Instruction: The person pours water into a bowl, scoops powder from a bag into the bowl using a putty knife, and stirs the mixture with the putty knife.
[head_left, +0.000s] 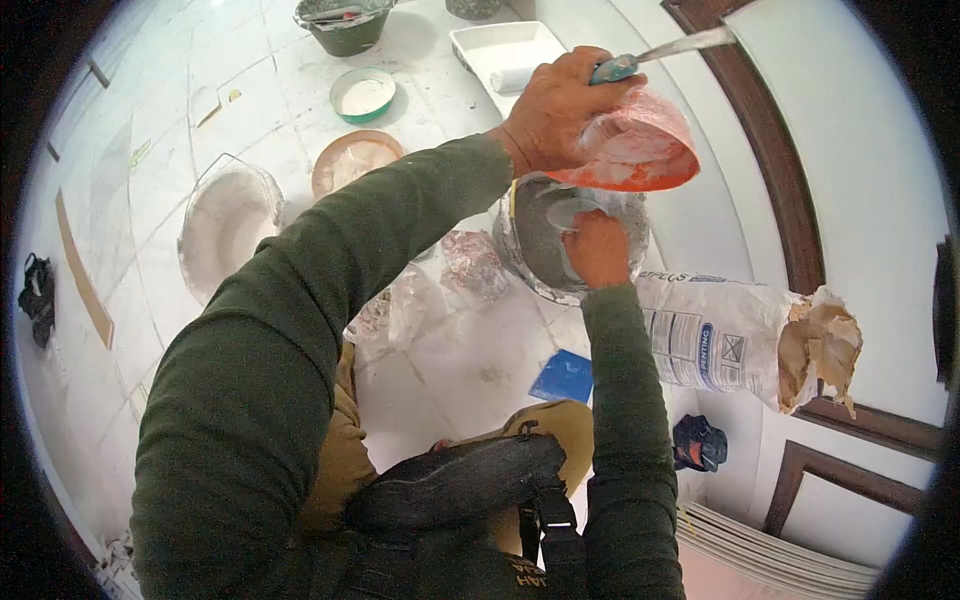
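Note:
Across the upper middle reaches my left hand [560, 115], closed round a putty knife [615, 68] with a teal handle and a metal blade pointing up and to the right. The same hand grips a red plastic bowl [645, 150], tilted and smeared with white, above a bucket [512, 240]. Grey material coats the bucket's inside. Down in its opening, my right hand [600, 250] is closed on a pale, rounded scoop-like thing [570, 212]; its exact kind is unclear.
A torn-open paper sack [710, 335] lies right of the bucket. A blue flat piece [563, 376] and crumpled plastic bags [472, 265] are on the floor. Leftward stand a whitish bucket [225, 235] and an orange-rimmed basin [335, 165]. A white roller tray [490, 42] lies beyond.

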